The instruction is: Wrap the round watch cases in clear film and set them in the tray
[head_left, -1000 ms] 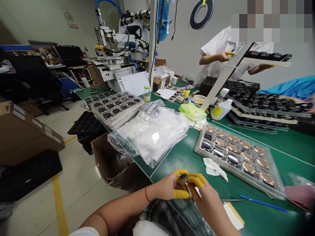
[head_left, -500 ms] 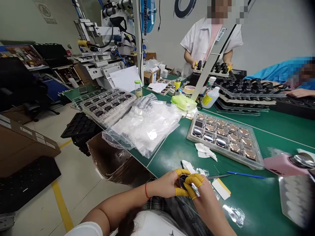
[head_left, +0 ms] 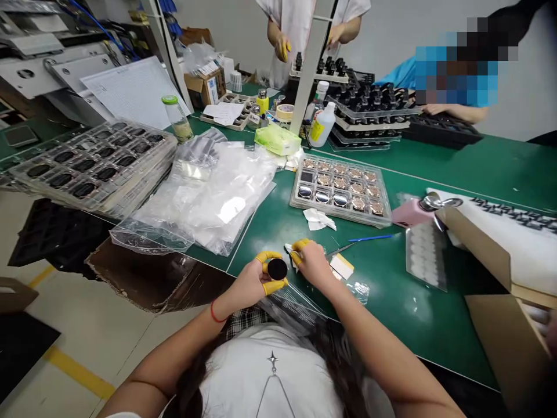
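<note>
Yellow finger cots (head_left: pixel 270 254) on the left hand (head_left: pixel 248 283) pinch a black disc (head_left: pixel 277 269) over the green mat (head_left: pixel 383 302) — seemingly a peeling step — right hand (head_left: pixel 312 262) pressing its fingertips together at a white scrap (head_left: pixel 289 249), apparently needed at the disc next.

Yellow finger cots (head_left: pixel 272 255), red wrist cord (head_left: pixel 213 314), black disc (head_left: pixel 277 269), green bench mat (head_left: pixel 383 261), black-and-white plaid cloth (head_left: pixel 246 320), white shirt (head_left: pixel 270 371)

Your yellow rubber finger cots (head_left: pixel 267 254) look matt beside the smooth black disc (head_left: pixel 277 269); at lower centre, a glossy clear plastic bag (head_left: pixel 291 305) lies on matt green bench matting (head_left: pixel 391 296).
</note>
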Demonstrator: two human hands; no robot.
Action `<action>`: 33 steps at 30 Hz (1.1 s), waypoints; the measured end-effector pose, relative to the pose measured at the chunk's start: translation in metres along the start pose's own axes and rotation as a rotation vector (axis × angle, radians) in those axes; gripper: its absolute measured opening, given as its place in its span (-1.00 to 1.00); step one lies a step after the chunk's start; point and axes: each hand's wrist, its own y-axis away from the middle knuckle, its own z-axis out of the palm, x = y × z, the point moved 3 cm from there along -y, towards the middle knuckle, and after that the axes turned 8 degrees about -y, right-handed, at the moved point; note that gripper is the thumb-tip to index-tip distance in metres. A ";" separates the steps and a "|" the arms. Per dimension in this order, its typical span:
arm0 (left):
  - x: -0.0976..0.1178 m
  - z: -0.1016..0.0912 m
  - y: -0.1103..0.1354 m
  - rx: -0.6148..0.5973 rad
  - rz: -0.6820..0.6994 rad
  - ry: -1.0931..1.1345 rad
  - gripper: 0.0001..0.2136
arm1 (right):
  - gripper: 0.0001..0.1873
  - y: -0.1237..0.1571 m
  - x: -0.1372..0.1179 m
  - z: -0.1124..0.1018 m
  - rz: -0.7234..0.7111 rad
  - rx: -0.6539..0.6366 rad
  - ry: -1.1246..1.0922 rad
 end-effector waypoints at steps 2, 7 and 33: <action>0.000 -0.003 0.002 0.019 -0.014 -0.008 -0.51 | -0.86 0.005 -0.011 -0.004 -0.025 0.045 -0.081; 0.006 -0.004 0.003 -0.004 0.103 -0.211 -0.55 | -0.87 0.042 -0.063 -0.013 -0.419 0.255 -0.299; 0.005 0.000 -0.003 0.155 0.016 0.039 -0.49 | -0.79 0.015 -0.012 -0.014 -0.129 0.309 -0.257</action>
